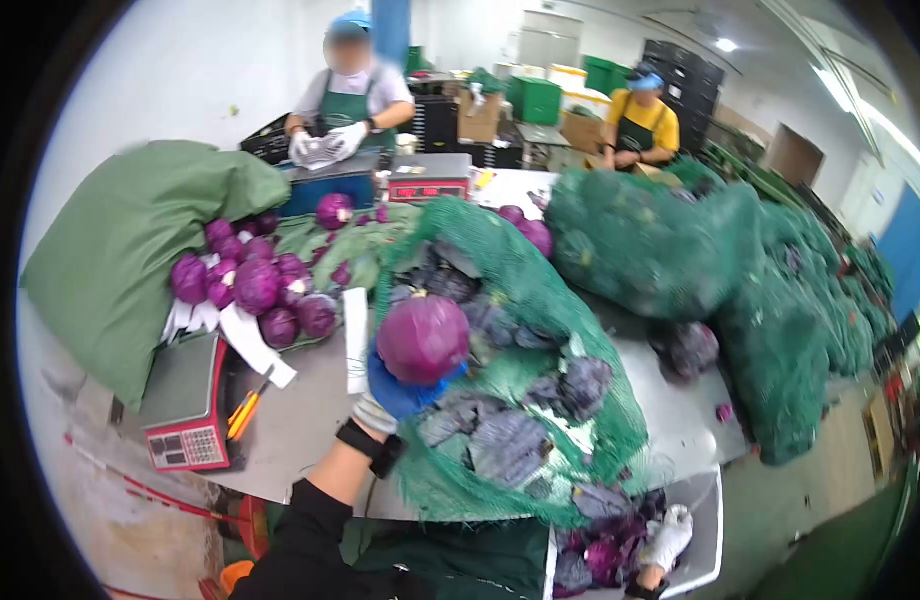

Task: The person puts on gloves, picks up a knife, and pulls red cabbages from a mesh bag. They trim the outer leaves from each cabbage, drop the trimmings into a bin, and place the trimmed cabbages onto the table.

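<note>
My left hand, in a blue-palmed glove with a black wrist strap, holds up a round purple cabbage over a green net sack of dark cabbage leaves and heads. My right hand, in a white glove, is low at the bottom right. It rests among purple cabbage leaves in a white crate under the table edge. Whether its fingers grip anything is hidden.
A pile of trimmed purple cabbages lies at the left beside a green sack. A red scale and an orange-handled knife sit near the front. More full net sacks lie to the right. Two other people work at the far end.
</note>
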Demonstrator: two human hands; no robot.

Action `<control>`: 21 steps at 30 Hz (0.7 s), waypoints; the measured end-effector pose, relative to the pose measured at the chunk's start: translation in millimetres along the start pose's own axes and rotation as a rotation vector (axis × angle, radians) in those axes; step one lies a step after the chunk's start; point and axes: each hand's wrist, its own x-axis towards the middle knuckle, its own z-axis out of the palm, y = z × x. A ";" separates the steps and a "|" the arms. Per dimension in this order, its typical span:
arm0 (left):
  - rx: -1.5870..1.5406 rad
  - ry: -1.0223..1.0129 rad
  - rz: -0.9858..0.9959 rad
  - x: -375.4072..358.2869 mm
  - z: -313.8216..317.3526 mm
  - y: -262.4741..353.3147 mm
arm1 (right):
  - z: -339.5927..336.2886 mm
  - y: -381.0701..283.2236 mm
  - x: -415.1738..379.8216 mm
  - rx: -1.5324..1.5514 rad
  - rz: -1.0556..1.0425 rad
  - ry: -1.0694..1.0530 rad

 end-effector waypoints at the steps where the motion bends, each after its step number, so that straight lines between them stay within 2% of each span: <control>1: 0.056 0.022 0.066 1.6 6.6 27.4 | -9.1 23.1 20.0 -0.041 0.003 -0.024; 2: 0.108 0.046 0.127 2.5 11.8 56.4 | -10.4 22.7 20.1 -0.050 0.020 -0.056; 4: 0.207 0.122 0.234 16.5 -25.0 152.8 | -5.2 23.7 23.1 -0.073 0.041 -0.036; 6: 0.307 0.316 0.377 26.7 -39.0 197.0 | -15.5 21.4 18.1 -0.032 0.158 -0.213; 7: 0.435 0.263 0.485 37.3 -70.6 226.7 | -13.3 29.1 25.8 -0.035 0.152 -0.206; 10: 0.107 0.533 0.638 49.2 -89.2 260.2 | 2.7 27.6 36.1 -0.181 -0.013 -0.122; 12: 0.227 0.589 0.756 69.6 -133.5 294.2 | 19.8 -5.6 11.9 -0.397 -0.018 -0.145; 13: 0.237 0.529 0.669 71.7 -114.7 278.4 | 16.8 7.4 22.4 -0.439 -0.053 -0.164; 14: 0.377 0.497 0.678 77.6 -96.4 256.9 | 12.5 19.6 32.3 -0.426 -0.038 -0.192; 16: 0.713 0.364 0.572 94.7 -82.7 214.6 | 27.3 -4.0 12.4 -0.346 -0.077 -0.292; 17: 0.823 0.259 0.453 98.7 -56.0 177.1 | 37.3 -8.8 7.2 -0.349 -0.115 -0.287; 18: 1.098 0.204 0.390 101.1 -27.1 132.2 | 48.6 -11.2 4.5 -0.352 -0.154 -0.284; 19: 1.411 0.142 0.222 111.1 -23.3 108.9 | 57.3 -12.6 2.3 -0.468 -0.199 -0.339; 20: 1.673 0.148 0.078 124.8 -35.4 85.9 | 67.7 -12.6 -3.9 -0.374 -0.174 -0.430; 21: 1.912 0.257 -0.033 126.4 -9.8 47.1 | 92.5 -61.3 -41.4 -0.466 -0.270 -0.528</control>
